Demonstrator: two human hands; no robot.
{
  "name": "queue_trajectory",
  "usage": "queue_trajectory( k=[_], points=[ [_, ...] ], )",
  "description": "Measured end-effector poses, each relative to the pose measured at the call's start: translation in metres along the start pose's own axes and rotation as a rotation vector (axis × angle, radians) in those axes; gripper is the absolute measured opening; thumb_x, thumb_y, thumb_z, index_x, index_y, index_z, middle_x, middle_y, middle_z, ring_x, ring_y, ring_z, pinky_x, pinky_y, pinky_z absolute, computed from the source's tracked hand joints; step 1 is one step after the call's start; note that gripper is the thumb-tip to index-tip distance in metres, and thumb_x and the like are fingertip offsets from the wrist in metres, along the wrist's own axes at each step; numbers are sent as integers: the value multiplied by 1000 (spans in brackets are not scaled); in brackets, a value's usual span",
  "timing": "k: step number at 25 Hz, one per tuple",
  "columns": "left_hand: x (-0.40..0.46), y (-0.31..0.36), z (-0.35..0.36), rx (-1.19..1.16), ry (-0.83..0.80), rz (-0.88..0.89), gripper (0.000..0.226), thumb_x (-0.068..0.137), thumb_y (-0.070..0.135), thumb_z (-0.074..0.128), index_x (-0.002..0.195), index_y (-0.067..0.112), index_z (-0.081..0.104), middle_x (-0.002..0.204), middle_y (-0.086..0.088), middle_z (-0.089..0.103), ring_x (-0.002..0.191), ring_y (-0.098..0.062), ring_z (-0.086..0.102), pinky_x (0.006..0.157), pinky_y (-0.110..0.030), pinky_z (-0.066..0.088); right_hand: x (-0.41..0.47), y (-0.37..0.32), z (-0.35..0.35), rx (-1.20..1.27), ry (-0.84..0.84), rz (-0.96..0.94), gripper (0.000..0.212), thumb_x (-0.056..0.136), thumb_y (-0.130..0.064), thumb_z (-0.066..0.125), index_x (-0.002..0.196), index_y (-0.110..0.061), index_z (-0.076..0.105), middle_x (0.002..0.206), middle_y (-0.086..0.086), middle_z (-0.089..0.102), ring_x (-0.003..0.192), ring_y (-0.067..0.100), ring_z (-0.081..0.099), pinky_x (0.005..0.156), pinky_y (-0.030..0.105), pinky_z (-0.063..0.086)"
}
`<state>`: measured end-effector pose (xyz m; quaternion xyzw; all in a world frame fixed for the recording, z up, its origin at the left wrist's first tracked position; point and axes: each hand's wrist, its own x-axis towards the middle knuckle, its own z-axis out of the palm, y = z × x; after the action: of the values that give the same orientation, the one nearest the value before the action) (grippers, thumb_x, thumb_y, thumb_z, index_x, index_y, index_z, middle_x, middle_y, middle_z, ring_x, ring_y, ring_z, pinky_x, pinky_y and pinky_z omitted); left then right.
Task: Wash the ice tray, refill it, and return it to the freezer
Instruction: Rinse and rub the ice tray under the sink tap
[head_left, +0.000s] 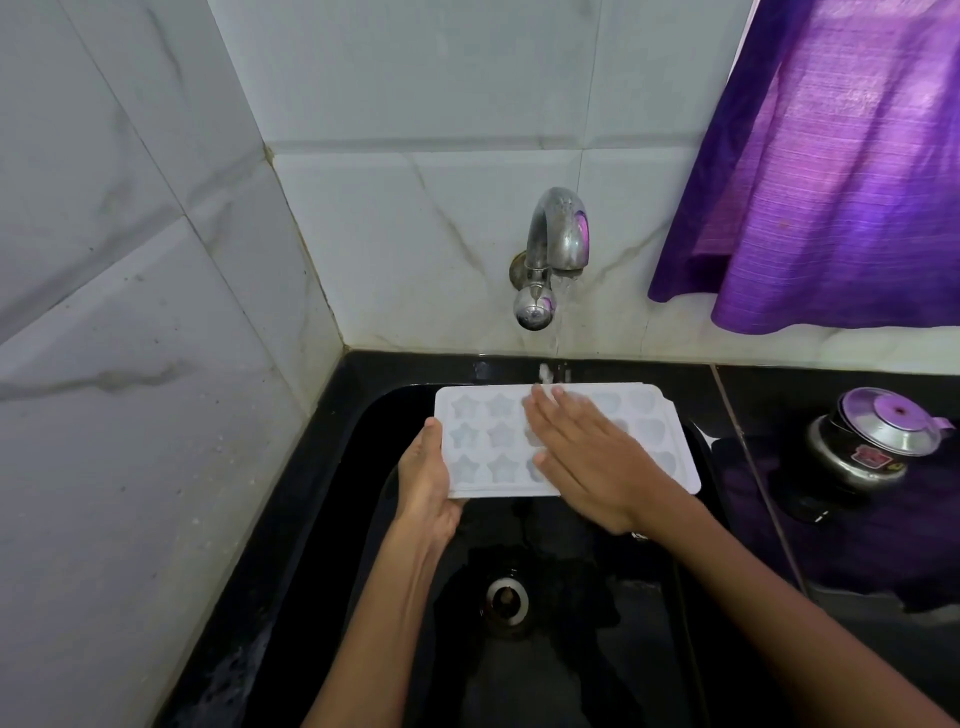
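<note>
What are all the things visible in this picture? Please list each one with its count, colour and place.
ice tray: one, white, star and heart moulds, held over the sink under the tap
tap: one, chrome, on the back wall, water running
sink: one, black, below the tap
drain: one, metal, in the sink bottom
pressure cooker: one, steel and black, on the counter at right
curtain: one, purple, upper right
wall tiles: many, white marbled, left and back
left hand: one, grips the tray's left edge
right hand: one, fingers flat on top of the tray
</note>
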<state>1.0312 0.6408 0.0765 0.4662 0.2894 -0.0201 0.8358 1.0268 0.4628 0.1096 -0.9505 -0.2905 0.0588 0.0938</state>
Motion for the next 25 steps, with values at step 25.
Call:
queue_trajectory(
  k=[25],
  points=[
    [7, 7, -4, -136, -97, -61, 45, 100, 36, 36, 123, 3, 56, 117, -21, 65, 104, -33, 64, 83, -46, 53, 1, -24, -1, -28, -31, -184, 55, 101, -41, 11, 151, -21, -1, 159, -6, -6, 145, 7, -12, 114, 23, -14]
  ],
)
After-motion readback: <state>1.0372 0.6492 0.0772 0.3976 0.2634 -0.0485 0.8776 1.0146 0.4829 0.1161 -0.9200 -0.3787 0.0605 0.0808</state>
